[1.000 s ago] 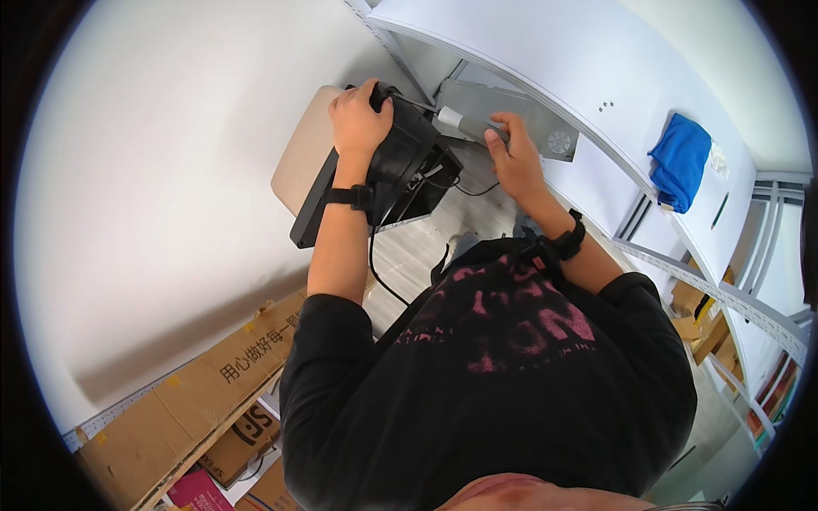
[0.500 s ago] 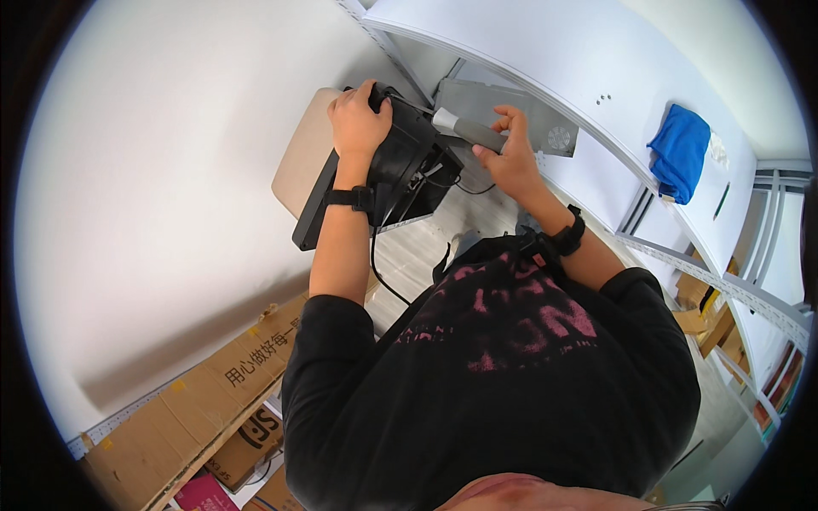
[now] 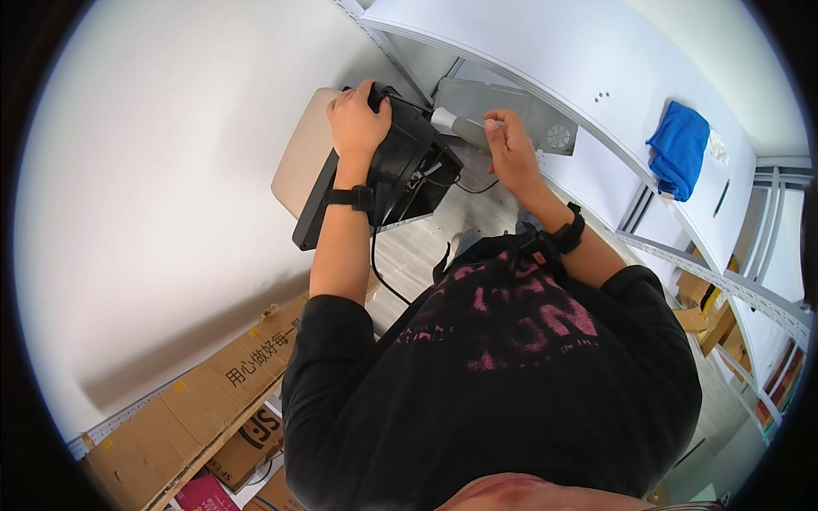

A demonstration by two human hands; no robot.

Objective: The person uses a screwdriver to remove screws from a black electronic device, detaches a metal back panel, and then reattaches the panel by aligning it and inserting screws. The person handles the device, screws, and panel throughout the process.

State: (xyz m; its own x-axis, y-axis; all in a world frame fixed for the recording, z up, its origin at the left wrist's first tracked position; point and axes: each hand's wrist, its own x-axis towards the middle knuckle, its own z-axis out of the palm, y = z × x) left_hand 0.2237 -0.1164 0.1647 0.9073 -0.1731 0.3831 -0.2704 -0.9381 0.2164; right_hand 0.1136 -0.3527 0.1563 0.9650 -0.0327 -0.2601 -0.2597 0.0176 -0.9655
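My left hand (image 3: 356, 128) is closed over the top edge of a black boxy electronic device (image 3: 407, 146), its thumb pressing near the upper back. My right hand (image 3: 511, 153) has its fingers around the rear end of a screwdriver (image 3: 462, 128) with a grey handle and white collar. The screwdriver's shaft runs left to the device's top, close to my left thumb; its tip is hard to make out. Cables come out of the device's open-looking side, and a black cord (image 3: 375, 264) hangs toward me.
A beige panel (image 3: 300, 153) stands behind the device by the wall. To the right, a white shelf (image 3: 545, 38) carries small screws (image 3: 602, 96) and a blue cloth (image 3: 679, 149). A grey metal panel (image 3: 520, 111) lies below. Cardboard (image 3: 200, 392) tops a lower-left shelf.
My right hand's fingers have turned on the screwdriver handle, the thumb now lying over it. My left hand and the device stay where they were.
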